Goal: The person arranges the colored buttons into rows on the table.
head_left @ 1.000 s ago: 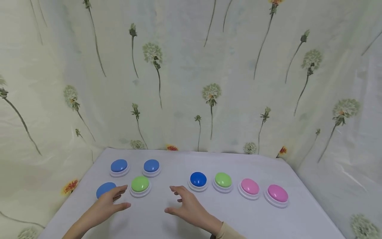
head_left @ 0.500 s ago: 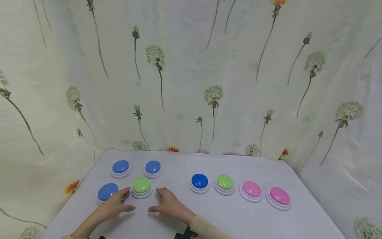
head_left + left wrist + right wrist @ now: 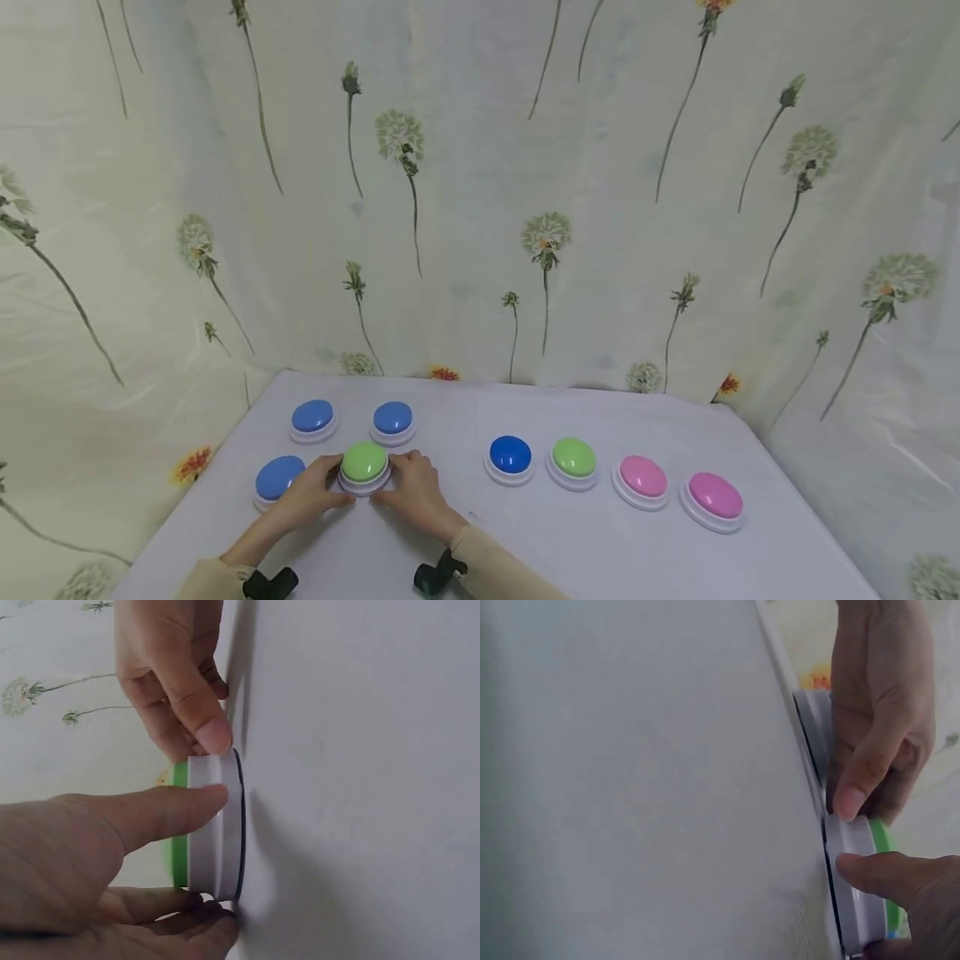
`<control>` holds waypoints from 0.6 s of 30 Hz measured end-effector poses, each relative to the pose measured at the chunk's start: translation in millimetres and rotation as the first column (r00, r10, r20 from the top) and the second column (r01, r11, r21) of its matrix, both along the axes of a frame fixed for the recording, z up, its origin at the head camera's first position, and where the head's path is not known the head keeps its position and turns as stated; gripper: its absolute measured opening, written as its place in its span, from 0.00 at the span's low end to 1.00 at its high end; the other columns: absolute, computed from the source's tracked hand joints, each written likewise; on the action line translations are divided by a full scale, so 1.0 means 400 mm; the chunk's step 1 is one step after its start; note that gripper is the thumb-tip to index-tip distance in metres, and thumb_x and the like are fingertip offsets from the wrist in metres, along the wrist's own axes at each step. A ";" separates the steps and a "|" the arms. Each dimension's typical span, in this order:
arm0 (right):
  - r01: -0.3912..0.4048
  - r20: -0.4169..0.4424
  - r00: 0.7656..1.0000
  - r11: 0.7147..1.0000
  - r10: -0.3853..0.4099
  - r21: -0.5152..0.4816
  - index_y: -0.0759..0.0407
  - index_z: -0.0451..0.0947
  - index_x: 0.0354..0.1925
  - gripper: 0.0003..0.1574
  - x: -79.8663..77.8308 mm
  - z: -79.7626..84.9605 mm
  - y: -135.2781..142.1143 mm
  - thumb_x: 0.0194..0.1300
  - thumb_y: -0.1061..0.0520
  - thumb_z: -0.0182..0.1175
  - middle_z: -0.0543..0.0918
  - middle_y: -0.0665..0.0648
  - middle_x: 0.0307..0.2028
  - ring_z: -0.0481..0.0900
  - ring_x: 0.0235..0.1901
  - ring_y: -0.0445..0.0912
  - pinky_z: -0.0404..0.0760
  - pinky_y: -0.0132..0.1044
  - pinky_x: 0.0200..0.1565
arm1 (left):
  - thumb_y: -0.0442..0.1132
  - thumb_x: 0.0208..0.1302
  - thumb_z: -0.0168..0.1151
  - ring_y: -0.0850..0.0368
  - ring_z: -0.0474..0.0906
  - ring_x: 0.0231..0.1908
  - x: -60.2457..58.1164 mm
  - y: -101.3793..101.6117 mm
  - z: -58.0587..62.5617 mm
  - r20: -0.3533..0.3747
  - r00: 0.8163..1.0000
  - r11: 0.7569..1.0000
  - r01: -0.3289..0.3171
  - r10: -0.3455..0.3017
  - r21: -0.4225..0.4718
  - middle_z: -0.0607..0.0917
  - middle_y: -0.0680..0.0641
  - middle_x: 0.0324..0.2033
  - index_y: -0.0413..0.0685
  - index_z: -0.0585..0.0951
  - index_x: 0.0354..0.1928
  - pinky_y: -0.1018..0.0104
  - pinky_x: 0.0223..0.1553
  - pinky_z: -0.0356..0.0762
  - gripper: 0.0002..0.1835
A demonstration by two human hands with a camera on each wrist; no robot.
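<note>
Pale cloth printed with dandelions and a few orange blooms forms the backdrop (image 3: 465, 208), hanging behind and to both sides of a table (image 3: 600, 550) covered in white fabric. Near the left part of that table, a green-domed push button (image 3: 364, 461) on a round white base sits between two hands. The person's left hand (image 3: 309, 490) grips its left side, thumb laid against the front of the base and fingers bent around toward the back. The right hand (image 3: 415, 493) mirrors this on the opposite side, its thumb also touching the rim of the base and its fingers curled alongside. Whether the base is raised off the cloth cannot be told.

One blue button (image 3: 280, 477) stands just beside the left hand, which partly overlaps its base. Farther back are a second blue button (image 3: 312, 415) at the left and a third blue button (image 3: 393, 417) behind the gripped one. Off to the right, well apart, a slanting row runs toward the near side: a darker blue button (image 3: 510, 454), another green button (image 3: 574, 457), a pink button (image 3: 643, 476) and a deeper pink button (image 3: 716, 495). Both forearms wear beige sleeves (image 3: 501, 567), with black devices (image 3: 439, 573) at the wrists.
</note>
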State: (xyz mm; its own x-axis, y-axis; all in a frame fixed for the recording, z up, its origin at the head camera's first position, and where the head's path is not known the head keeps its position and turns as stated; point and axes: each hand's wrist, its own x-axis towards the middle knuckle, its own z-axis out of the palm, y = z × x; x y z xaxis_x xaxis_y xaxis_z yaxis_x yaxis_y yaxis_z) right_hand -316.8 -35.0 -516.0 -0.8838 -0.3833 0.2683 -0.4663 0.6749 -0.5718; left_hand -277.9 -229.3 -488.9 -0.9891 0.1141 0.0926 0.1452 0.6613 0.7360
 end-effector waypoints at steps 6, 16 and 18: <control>-0.005 -0.033 0.999 0.999 0.004 -0.033 0.57 0.80 0.54 0.38 -0.030 -0.021 -0.007 0.46 0.41 0.74 0.81 0.57 0.47 0.75 0.43 0.47 0.74 0.42 0.45 | 0.35 0.47 0.75 0.31 0.71 0.59 -0.031 0.000 -0.026 -0.005 0.999 0.999 -0.043 0.043 0.026 0.74 0.26 0.58 0.25 0.70 0.59 0.45 0.60 0.71 0.38; -0.094 -0.063 0.994 0.989 0.088 -0.110 0.55 0.80 0.54 0.35 -0.030 -0.008 0.010 0.47 0.47 0.75 0.85 0.52 0.49 0.81 0.50 0.46 0.75 0.40 0.54 | 0.38 0.42 0.79 0.35 0.77 0.54 -0.035 0.001 -0.024 -0.025 0.998 0.998 -0.055 0.056 0.042 0.78 0.30 0.53 0.26 0.72 0.57 0.49 0.56 0.77 0.41; -0.108 -0.040 0.994 0.986 0.104 -0.127 0.56 0.80 0.55 0.35 -0.028 -0.004 0.013 0.48 0.49 0.75 0.85 0.53 0.50 0.80 0.51 0.46 0.75 0.40 0.57 | 0.39 0.41 0.79 0.37 0.78 0.52 -0.032 0.002 -0.018 -0.017 0.998 0.997 -0.056 0.057 0.043 0.79 0.32 0.52 0.26 0.72 0.57 0.49 0.54 0.78 0.40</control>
State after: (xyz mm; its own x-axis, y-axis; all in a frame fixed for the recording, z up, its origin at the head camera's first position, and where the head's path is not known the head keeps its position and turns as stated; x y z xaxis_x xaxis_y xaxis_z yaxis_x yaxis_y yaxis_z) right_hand -328.0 -29.9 -517.5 -0.8300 -0.4347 0.3496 -0.5512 0.5425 -0.6339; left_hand -290.7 -228.6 -496.0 -0.9920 0.0532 0.1144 0.1220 0.6367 0.7614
